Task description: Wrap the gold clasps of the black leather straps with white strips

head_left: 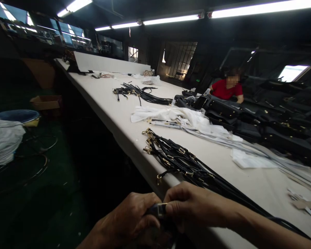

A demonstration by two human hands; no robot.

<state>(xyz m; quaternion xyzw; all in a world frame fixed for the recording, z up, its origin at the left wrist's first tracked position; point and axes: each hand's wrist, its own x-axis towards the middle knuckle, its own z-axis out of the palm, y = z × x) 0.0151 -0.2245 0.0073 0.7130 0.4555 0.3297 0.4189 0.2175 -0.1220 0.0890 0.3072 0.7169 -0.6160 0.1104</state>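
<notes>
My left hand (134, 216) and my right hand (188, 204) meet just off the near edge of the long table. Between them is a dark strap with a metal buckle (160, 209). The left thumb and fingers pinch the strap, while the right thumb and fingertips press together at the buckle's right side. Lower parts of the strap are dark and hard to make out. Right beyond my hands, a bundle of black straps (186, 162) with gold clasps and buckles lies along the table edge.
The pale table (119, 128) runs far back. On it lie a second strap bundle (142, 93), white wrapping (171, 116) and many black bags (223, 110). A person in red (226, 89) is across the table. A stool (15, 116) and cardboard box (46, 102) stand left.
</notes>
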